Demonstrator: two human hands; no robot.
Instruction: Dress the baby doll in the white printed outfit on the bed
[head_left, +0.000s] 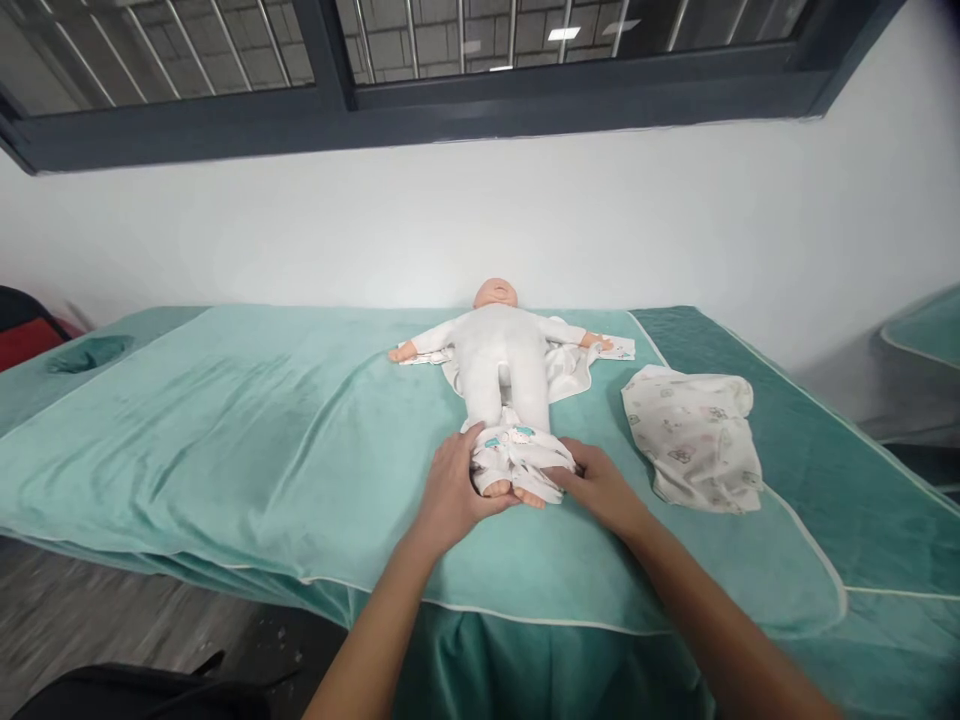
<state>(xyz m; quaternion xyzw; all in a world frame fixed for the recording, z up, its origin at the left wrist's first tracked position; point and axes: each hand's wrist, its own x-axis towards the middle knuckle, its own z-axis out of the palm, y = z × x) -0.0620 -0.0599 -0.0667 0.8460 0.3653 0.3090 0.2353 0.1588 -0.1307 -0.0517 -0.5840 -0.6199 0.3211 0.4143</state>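
Note:
A baby doll [499, 350] in a white bodysuit lies on its back on the teal towel [262, 440], head toward the wall, arms spread. Bunched white printed trousers [517, 455] sit around its lower legs, with the bare feet showing below. My left hand [454, 490] grips the left side of the bunched trousers at the ankles. My right hand [600, 485] grips their right side. An open white garment [570, 365] lies under the doll's body.
A crumpled white printed cloth [694, 435] lies on the towel to the right of the doll. The bed's front edge [525, 615] is just below my hands. A white wall and a dark-framed window [450, 100] stand behind. A second teal bed [926, 330] shows at far right.

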